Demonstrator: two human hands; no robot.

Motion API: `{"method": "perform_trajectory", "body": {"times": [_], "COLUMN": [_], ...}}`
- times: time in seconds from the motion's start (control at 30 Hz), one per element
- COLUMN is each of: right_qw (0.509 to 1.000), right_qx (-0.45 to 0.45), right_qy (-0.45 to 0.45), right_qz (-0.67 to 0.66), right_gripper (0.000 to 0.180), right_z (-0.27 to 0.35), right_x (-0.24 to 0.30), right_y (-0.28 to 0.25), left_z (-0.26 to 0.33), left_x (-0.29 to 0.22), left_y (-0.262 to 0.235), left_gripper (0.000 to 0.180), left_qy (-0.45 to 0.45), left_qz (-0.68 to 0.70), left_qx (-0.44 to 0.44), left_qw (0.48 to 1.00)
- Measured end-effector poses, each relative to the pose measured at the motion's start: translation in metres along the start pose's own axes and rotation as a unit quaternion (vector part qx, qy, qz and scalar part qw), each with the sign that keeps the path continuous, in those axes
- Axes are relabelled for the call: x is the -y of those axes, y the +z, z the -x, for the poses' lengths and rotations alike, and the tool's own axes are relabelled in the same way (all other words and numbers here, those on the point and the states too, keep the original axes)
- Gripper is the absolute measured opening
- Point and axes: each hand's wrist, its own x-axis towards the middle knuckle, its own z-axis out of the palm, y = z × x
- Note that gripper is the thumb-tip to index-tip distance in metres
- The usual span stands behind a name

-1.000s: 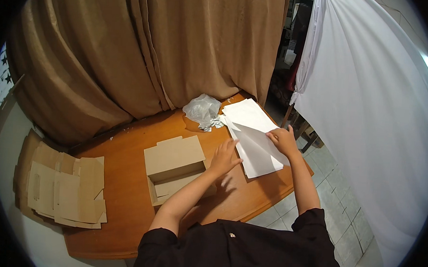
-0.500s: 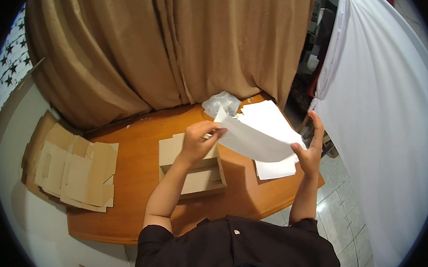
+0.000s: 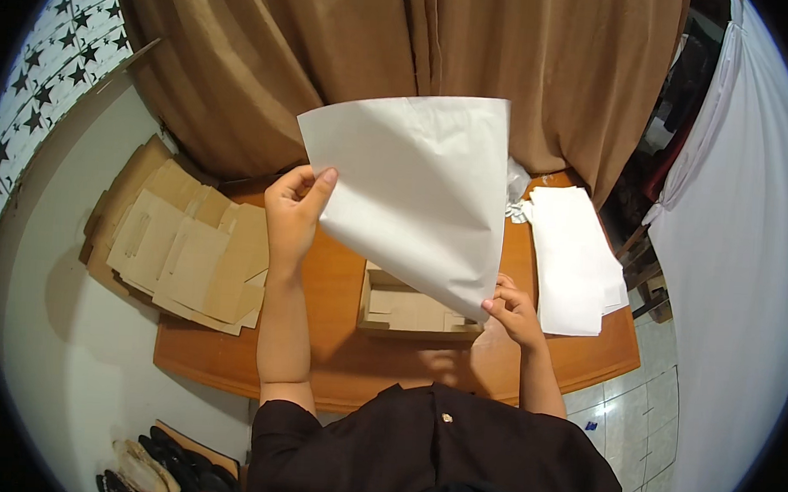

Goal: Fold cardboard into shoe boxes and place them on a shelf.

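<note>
A large white sheet of paper (image 3: 415,176) is held up in the air, spread out and slightly bowed. My left hand (image 3: 296,207) pinches its left edge between thumb and fingers. At the lower right corner, my right hand (image 3: 513,313) grips the sheet the same way. Below the paper, an open cardboard box (image 3: 391,306) stands on the wooden table, its far part and right side partly hidden by the sheet. To the right of the box lies a stack of white paper (image 3: 571,264), its sheets not quite aligned.
Flattened cardboard pieces (image 3: 189,244) are piled at the table's left, against the wall. Crumpled clear plastic (image 3: 517,183) lies at the back. A brown curtain (image 3: 351,39) hangs behind the wooden table (image 3: 335,359); a white cloth (image 3: 732,264) hangs at the right. Shoes (image 3: 177,466) sit lower left.
The sheet has been lifted away from the stack and swung left over the box, opening out. My right hand, spread before, now grips its lower corner. The view has shifted.
</note>
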Motion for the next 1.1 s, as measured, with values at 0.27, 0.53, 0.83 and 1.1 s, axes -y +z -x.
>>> {"method": "perform_trajectory", "body": {"times": [0.27,0.53,0.83,1.1], "right_qw": [0.986,0.906,0.855,0.857], "right_qx": [-0.073,-0.233,-0.217,-0.190], "right_qy": [0.124,0.225,0.241,0.276], "right_qz": [-0.090,0.274,0.404,0.392], "right_gripper": [0.021,0.025,0.029,0.023], "right_z": [0.027,0.064,0.071,0.054], "right_x": [-0.043,-0.076,-0.086,-0.083], "right_y": [0.040,0.073,0.079,0.068], "left_z": [-0.030,0.005,0.041,0.075], "left_x": [0.114,0.288,0.267,0.224], "left_y": [-0.006,0.011,0.042,0.070], "left_gripper": [0.022,0.034,0.033,0.044], "left_qy": [-0.082,-0.123,-0.095,0.301], "left_qz": [-0.048,-0.247,-0.413,-0.313], "left_qx": [0.082,0.122,0.103,0.507], "left_qw": [0.992,0.953,0.900,0.745]}}
